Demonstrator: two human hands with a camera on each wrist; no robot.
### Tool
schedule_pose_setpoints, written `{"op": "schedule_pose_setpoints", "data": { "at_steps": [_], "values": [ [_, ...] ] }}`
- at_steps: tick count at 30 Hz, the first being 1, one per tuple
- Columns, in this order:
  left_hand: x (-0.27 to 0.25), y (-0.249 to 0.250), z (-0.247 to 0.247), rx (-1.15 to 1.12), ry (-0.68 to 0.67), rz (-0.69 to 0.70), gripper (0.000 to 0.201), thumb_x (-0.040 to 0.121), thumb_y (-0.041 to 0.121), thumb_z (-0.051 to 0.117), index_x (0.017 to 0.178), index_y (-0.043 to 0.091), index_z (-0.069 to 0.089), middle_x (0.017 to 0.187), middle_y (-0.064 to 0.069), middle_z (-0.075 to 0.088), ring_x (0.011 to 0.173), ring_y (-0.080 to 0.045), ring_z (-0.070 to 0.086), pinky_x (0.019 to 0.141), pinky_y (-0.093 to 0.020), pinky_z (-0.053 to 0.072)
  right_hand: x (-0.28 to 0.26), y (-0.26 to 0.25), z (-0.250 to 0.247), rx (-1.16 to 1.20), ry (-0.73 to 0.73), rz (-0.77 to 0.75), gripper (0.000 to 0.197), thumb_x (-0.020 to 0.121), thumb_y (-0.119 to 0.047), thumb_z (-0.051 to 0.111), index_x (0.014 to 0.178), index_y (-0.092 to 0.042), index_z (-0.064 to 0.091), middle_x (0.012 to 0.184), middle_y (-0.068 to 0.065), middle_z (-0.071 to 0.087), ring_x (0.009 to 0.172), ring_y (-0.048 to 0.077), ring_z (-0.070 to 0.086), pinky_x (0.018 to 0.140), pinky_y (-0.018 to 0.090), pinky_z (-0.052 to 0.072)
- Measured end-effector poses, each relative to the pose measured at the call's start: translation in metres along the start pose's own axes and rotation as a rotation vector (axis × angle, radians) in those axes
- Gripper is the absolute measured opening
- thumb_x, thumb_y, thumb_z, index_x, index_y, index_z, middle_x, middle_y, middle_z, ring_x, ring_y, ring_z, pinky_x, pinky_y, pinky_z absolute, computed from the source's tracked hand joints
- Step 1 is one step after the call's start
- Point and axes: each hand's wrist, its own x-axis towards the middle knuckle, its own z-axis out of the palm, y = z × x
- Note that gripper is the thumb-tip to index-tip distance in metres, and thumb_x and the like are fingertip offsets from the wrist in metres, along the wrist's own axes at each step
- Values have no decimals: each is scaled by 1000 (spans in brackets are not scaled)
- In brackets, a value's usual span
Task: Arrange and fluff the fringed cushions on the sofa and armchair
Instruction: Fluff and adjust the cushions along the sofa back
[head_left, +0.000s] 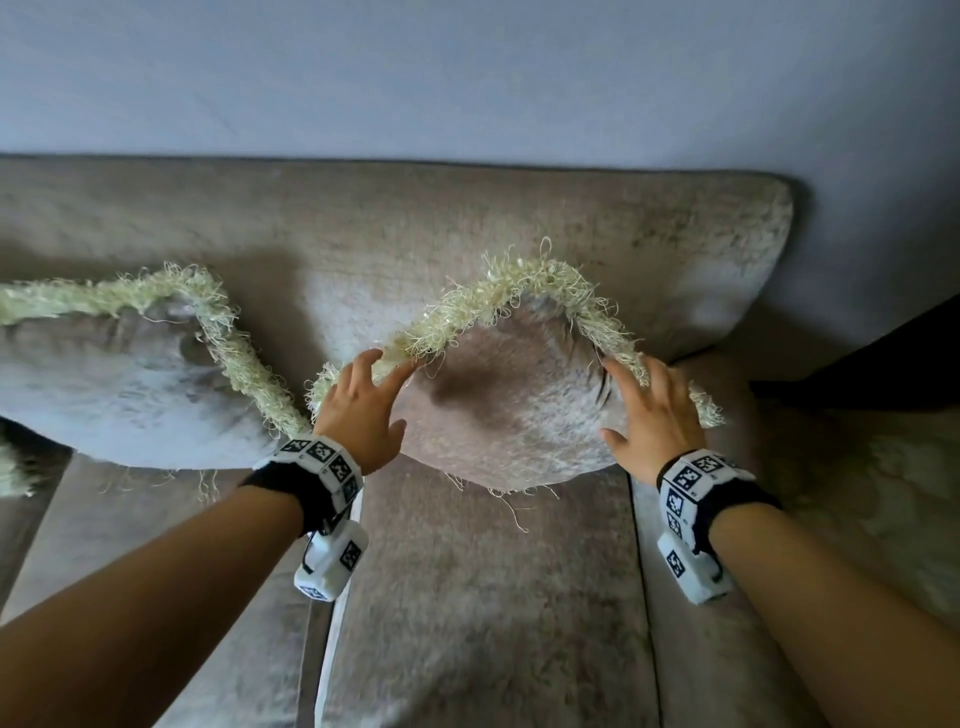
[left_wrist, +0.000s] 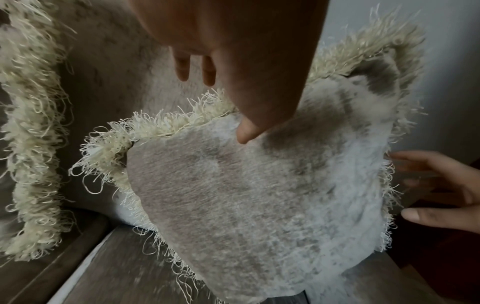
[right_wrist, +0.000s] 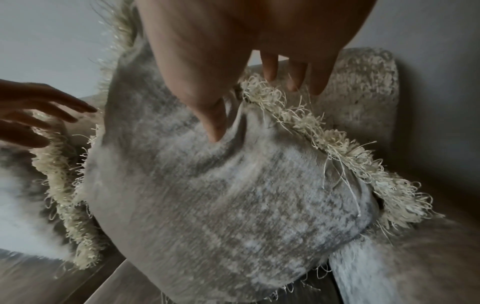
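Note:
A grey-beige cushion (head_left: 519, 415) with cream fringe stands on one corner against the sofa backrest (head_left: 363, 223). My left hand (head_left: 395, 395) lies on its left edge, fingers straight and spread over the fringe, thumb on the front face. My right hand (head_left: 615, 400) lies the same way on the right edge. In the left wrist view the left hand (left_wrist: 219, 105) has its thumb on the cushion (left_wrist: 246, 195) and its fingers behind the fringe. In the right wrist view the right hand (right_wrist: 254, 110) dents the cushion (right_wrist: 221, 195) with its thumb. A second fringed cushion (head_left: 119, 384) leans to the left.
The sofa seat (head_left: 467, 597) stretches out below the cushions, with seams between its sections. A padded armrest (head_left: 883, 493) closes the right end, with a dark object (head_left: 883, 364) behind it. A pale wall (head_left: 467, 78) rises behind the backrest.

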Motion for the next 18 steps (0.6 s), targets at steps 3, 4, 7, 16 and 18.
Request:
{"op": "schedule_pose_setpoints", "data": {
  "at_steps": [3,4,7,16,18],
  "values": [
    [-13,1,-6,-24,-64,-31,74,84,37,63,145,39,22,149,-9,22,134,-32,32,105,-50,41,-17,-4,-11,4,-60,34,82,86,-30,68,146,-41,14,156,8,15,139,35,19,106,51,37],
    [-18,1,-9,-35,-75,-35,72,85,37,62,145,39,22,148,-8,24,133,-31,33,104,-50,41,-21,-5,-15,-6,-75,48,80,87,-31,66,146,-41,13,156,7,16,139,35,20,105,51,38],
    [-32,-1,-22,-68,-93,-41,66,87,37,59,144,40,26,144,-4,32,130,-27,35,102,-48,43,-30,-6,-34,-15,-110,58,72,89,-32,61,147,-38,18,151,5,29,134,35,31,102,49,41],
    [-84,-37,-78,-234,-50,-96,53,90,36,57,140,33,40,136,-4,46,124,-27,45,97,-47,46,-70,-47,-99,46,-110,-20,47,91,-32,58,135,-23,47,130,6,57,117,30,55,95,44,48],
    [-98,-52,-85,-271,-44,-94,51,90,36,57,139,32,41,129,-3,50,118,-25,50,94,-45,48,-79,-66,-106,88,-108,-14,46,91,-32,59,135,-24,47,133,4,55,118,28,55,96,44,47]
  ]
}}
